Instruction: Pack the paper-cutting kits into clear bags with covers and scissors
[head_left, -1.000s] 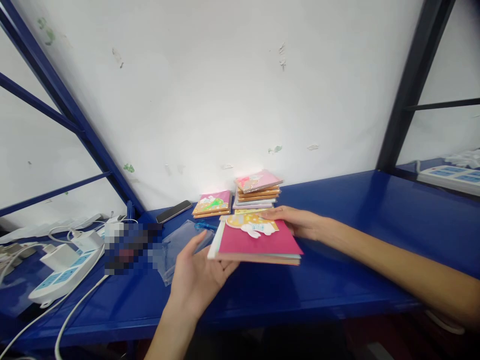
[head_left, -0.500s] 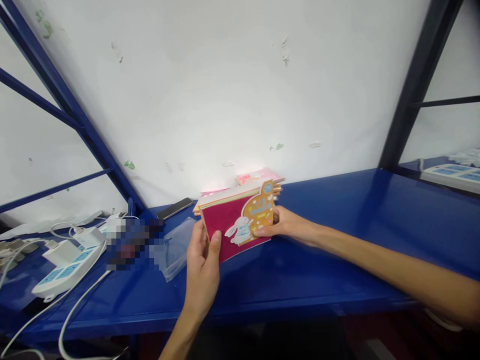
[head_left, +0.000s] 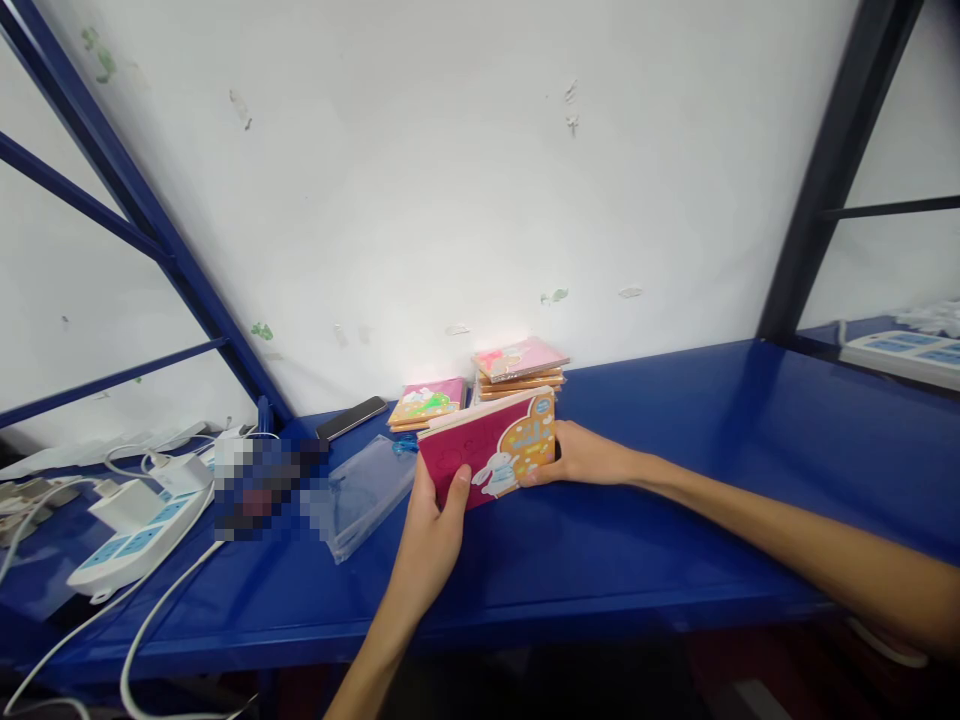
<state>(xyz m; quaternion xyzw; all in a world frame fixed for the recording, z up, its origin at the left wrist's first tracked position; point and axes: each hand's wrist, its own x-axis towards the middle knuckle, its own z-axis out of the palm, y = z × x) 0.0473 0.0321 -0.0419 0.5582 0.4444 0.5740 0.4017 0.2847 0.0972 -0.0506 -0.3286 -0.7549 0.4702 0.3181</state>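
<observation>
Between my two hands, just above the blue table, is a stack of cards (head_left: 469,450) with a dark pink front, a white rabbit and an orange patterned part. My left hand (head_left: 435,515) grips its left end, thumb across the front. At the right end my right hand (head_left: 574,455) is closed on it, thumb low on the orange part. Behind stands a pile of wrapped card packs (head_left: 523,362) topped by a pink one. A lower pile with a pink and green cover (head_left: 429,402) lies left of it. A clear plastic sleeve (head_left: 367,500) lies near my left hand.
The blue tabletop (head_left: 720,480) runs up to a white wall. A phone (head_left: 351,418) lies at the back left. On the left a power strip (head_left: 139,545) holds plugs and white cables. A dark metal post (head_left: 832,180) rises on the right.
Both hands have lowered the stack and shifted it slightly right, away from me seen less tall. The piles behind it and a blue item by the sleeve now show.
</observation>
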